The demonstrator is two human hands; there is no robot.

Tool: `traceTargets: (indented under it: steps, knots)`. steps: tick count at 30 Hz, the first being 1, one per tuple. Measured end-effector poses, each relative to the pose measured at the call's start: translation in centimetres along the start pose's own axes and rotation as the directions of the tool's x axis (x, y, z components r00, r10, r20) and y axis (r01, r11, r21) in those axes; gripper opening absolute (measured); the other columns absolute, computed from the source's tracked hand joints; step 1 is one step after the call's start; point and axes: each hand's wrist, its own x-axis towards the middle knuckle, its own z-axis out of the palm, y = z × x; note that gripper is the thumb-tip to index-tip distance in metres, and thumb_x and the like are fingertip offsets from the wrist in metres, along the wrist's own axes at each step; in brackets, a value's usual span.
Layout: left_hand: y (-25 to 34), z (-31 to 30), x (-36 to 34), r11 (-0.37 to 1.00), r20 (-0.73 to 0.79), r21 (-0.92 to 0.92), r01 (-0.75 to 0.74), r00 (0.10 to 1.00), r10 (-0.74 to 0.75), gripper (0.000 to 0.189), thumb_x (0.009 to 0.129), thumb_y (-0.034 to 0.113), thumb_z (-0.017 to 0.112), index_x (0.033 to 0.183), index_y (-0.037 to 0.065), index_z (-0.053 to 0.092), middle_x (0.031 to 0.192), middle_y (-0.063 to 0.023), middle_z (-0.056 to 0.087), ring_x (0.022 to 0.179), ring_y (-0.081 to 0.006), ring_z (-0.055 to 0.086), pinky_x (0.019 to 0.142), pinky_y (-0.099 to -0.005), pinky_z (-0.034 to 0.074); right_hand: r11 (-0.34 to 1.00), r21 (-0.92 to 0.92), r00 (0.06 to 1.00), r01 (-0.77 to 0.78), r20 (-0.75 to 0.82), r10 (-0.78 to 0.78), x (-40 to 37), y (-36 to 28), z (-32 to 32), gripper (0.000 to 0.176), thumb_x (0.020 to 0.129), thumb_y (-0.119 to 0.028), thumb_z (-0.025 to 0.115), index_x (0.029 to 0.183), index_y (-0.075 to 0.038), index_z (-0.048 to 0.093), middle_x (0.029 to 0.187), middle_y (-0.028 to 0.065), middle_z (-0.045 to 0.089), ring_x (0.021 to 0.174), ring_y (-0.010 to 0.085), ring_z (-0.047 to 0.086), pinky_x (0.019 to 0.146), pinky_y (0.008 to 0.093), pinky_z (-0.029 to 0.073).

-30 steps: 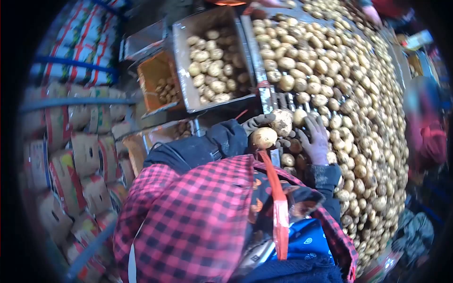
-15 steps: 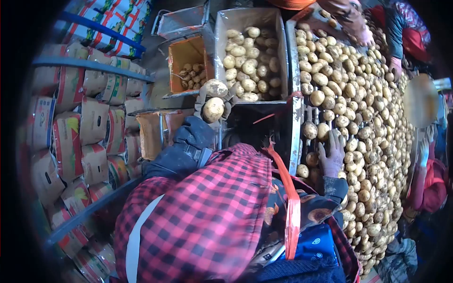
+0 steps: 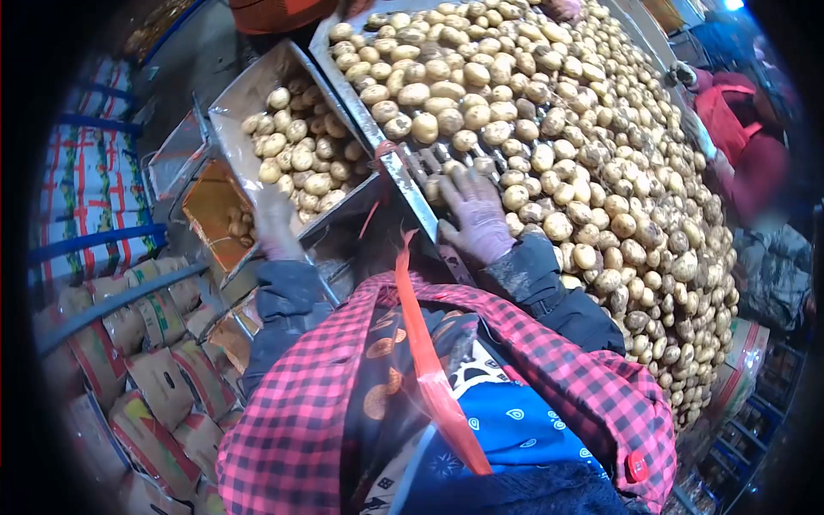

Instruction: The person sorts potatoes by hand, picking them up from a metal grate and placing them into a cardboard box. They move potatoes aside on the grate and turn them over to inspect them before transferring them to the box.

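Note:
My right hand (image 3: 477,216), in a dusty purple glove, lies with its fingers spread at the near edge of the potato heap (image 3: 592,189). Its fingertips are by the metal slats (image 3: 425,172), and nothing is gripped in it. My left hand (image 3: 279,227), also gloved, is at the near left side of the lined box (image 3: 236,116). Motion smears its fingers, and no potato shows in it. Potatoes (image 3: 300,159) lie inside that box, pale and partly dirty.
An orange-brown carton (image 3: 215,193) with a few potatoes stands left of the lined box. A metal rail (image 3: 408,189) edges the table. Folded cardboard boxes (image 3: 159,378) fill the lower left behind blue bars. A co-worker in red (image 3: 730,112) is across the heap.
The two potatoes in my left hand no longer show there. My right hand still lies open at the heap's near edge. The view has turned to the right.

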Motion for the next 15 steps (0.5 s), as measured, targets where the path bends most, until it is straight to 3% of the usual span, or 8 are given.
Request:
traceTargets:
  steps: [1, 3, 5, 6, 8, 11, 12, 15]
  knots:
    - [0.2, 3.1, -2.0, 0.993, 0.218, 0.097, -0.072, 0.975, 0.05, 0.045, 0.098, 0.022, 0.057, 0.138, 0.003, 0.049, 0.131, -0.0137, 0.057, 0.123, -0.0276, 0.054, 0.109, -0.0403, 0.04, 0.998, 0.026, 0.997, 0.054, 0.058, -0.055, 0.2, -0.4, -0.4, 0.079, 0.078, -0.045, 0.07, 0.145, -0.012, 0.043, 0.148, 0.0201, 0.04, 0.134, 0.0456, 0.038, 0.114, 0.0548, 0.028]
    - [0.6, 7.8, -5.1, 0.934, 0.612, 0.231, -0.274, 0.787, 0.079, 0.042, 0.096, 0.023, 0.061, 0.133, 0.003, 0.056, 0.13, -0.0117, 0.059, 0.12, -0.0255, 0.056, 0.104, -0.0368, 0.043, 0.977, 0.187, 0.995, 0.101, -0.002, -0.103, 0.3, -0.8, -1.9, 0.061, 0.084, -0.035, 0.068, 0.137, -0.01, 0.052, 0.14, 0.0174, 0.05, 0.13, 0.0401, 0.046, 0.111, 0.0501, 0.034]
    - [0.6, 11.5, -6.0, 0.56, 0.923, 0.209, -0.801, 0.351, 0.158, 0.037, 0.093, 0.029, 0.062, 0.126, 0.013, 0.063, 0.132, -0.0119, 0.059, 0.128, -0.0295, 0.051, 0.112, -0.0433, 0.036, 0.9, 0.421, 0.991, 0.109, 0.025, -0.131, -0.2, 0.4, -3.1, 0.053, 0.087, -0.03, 0.069, 0.134, -0.009, 0.057, 0.136, 0.0165, 0.055, 0.128, 0.0367, 0.049, 0.109, 0.0481, 0.036]
    - [0.6, 12.4, -6.0, 0.378, 0.928, 0.258, -0.889, 0.336, 0.158, 0.037, 0.092, 0.032, 0.062, 0.124, 0.013, 0.064, 0.131, -0.0113, 0.059, 0.128, -0.03, 0.05, 0.112, -0.0454, 0.034, 0.912, 0.403, 0.997, 0.072, -0.031, -0.065, -1.0, 0.8, -3.8, 0.045, 0.088, -0.026, 0.069, 0.128, -0.008, 0.061, 0.13, 0.0161, 0.06, 0.124, 0.0331, 0.053, 0.108, 0.0459, 0.038]
    - [0.4, 14.0, -5.8, -0.02, 0.945, 0.299, -0.954, 0.293, 0.145, 0.038, 0.09, 0.038, 0.061, 0.12, 0.015, 0.065, 0.128, -0.01, 0.06, 0.128, -0.0309, 0.049, 0.112, -0.0496, 0.031, 0.967, 0.254, 0.98, -0.032, -0.183, 0.081, -3.3, 2.5, -5.2, 0.049, 0.085, -0.027, 0.07, 0.128, -0.007, 0.06, 0.129, 0.0176, 0.059, 0.123, 0.0373, 0.052, 0.106, 0.0477, 0.038]
    - [-3.0, 14.9, -0.5, -0.033, 0.897, 0.38, -0.924, 0.36, 0.258, 0.042, 0.086, 0.039, 0.064, 0.123, 0.018, 0.064, 0.133, -0.0093, 0.057, 0.13, -0.0299, 0.046, 0.112, -0.0495, 0.029, 0.934, -0.126, 0.924, -0.333, -0.238, 0.298, -7.1, 5.4, -6.9, 0.061, 0.082, -0.038, 0.071, 0.134, -0.009, 0.056, 0.136, 0.0195, 0.052, 0.129, 0.043, 0.042, 0.107, 0.0545, 0.032]
    - [-2.6, 15.4, 0.1, 0.017, 0.884, 0.403, -0.915, 0.394, 0.249, 0.042, 0.086, 0.036, 0.064, 0.124, 0.018, 0.063, 0.134, -0.0094, 0.056, 0.129, -0.0309, 0.046, 0.113, -0.0486, 0.029, 0.902, -0.217, 0.926, -0.374, -0.139, 0.351, -8.0, 6.1, -7.1, 0.069, 0.081, -0.046, 0.07, 0.136, -0.009, 0.053, 0.141, 0.0197, 0.047, 0.133, 0.0437, 0.038, 0.111, 0.058, 0.026]
    - [-1.9, 16.4, 0.0, 0.044, 0.835, 0.44, -0.897, 0.426, 0.348, 0.045, 0.085, 0.029, 0.065, 0.128, 0.016, 0.06, 0.133, -0.0104, 0.056, 0.126, -0.0326, 0.048, 0.112, -0.0486, 0.032, 0.913, -0.277, 0.954, -0.3, -0.056, 0.296, -8.7, 5.6, -5.4, 0.067, 0.084, -0.045, 0.067, 0.138, -0.008, 0.052, 0.143, 0.0207, 0.046, 0.136, 0.0432, 0.035, 0.116, 0.0557, 0.023]
